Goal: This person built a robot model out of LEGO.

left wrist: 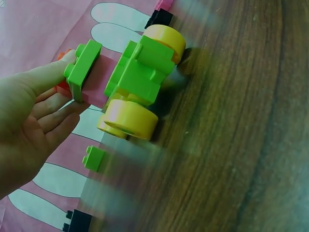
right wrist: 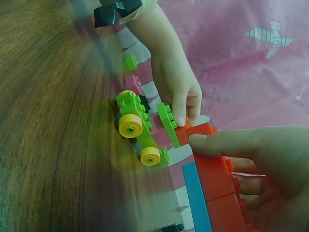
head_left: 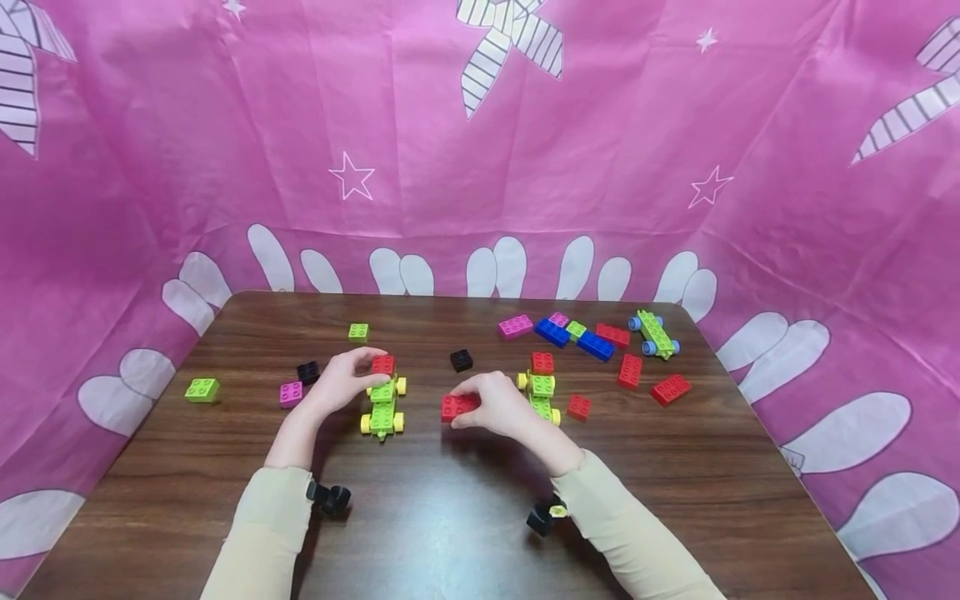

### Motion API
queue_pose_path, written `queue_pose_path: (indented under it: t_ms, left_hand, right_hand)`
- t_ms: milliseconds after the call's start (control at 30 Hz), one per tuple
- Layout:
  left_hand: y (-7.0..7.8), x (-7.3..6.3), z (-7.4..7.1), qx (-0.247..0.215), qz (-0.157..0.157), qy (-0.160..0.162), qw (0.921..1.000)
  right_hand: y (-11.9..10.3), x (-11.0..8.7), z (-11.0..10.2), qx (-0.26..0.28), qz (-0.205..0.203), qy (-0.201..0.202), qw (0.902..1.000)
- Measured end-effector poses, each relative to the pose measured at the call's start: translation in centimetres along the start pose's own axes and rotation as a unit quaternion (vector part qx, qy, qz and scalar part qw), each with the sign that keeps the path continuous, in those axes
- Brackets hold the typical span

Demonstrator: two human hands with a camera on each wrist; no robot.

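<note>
The left hand (head_left: 345, 385) pinches a red brick (head_left: 383, 364) joined to a green brick (left wrist: 86, 65), just above a yellow-wheeled green car base (head_left: 382, 418) on the wooden table (head_left: 165, 500); apart from it, the right hand (head_left: 497, 407) grips red bricks (right wrist: 212, 176) with a blue brick (right wrist: 196, 195) against them. A second yellow-wheeled car (head_left: 542, 386) stands near the right wrist.
</note>
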State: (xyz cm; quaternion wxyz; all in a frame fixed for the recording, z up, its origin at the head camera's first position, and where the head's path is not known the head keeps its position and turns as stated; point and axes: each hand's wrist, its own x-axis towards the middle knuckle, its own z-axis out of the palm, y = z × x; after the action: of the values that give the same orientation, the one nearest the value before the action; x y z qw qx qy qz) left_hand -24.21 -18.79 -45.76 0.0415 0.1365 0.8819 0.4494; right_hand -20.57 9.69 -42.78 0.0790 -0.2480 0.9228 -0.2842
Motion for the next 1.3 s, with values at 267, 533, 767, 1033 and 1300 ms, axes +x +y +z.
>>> queue_pose_path:
  t_ms: [267, 533, 767, 1033, 1300]
  left_hand:
    - [0.4, -0.4, 0.4, -0.004, 0.013, 0.009, 0.9999]
    - [2.2, -0.9, 1.9, 0.001, 0.046, -0.013, 0.9989]
    - [3.5, -0.9, 3.9, 0.008, 0.067, -0.034, 0.9971]
    - [4.6, -0.7, 5.6, 0.007, 0.051, -0.050, 0.9974]
    - [4.8, -0.7, 6.3, 0.014, 0.062, -0.056, 0.9964]
  right_hand:
    - [-0.5, -0.3, -0.6, 0.003, -0.010, 0.010, 0.9999]
    - [-1.1, -0.6, -1.6, 0.010, -0.001, 0.020, 0.9997]
    - [-0.9, -0.4, -2.0, 0.015, -0.004, 0.025, 0.9996]
    - [-0.9, 0.0, -2.5, 0.015, -0.004, 0.029, 0.9994]
    - [-1.1, 0.6, -2.8, 0.019, -0.013, 0.023, 0.9995]
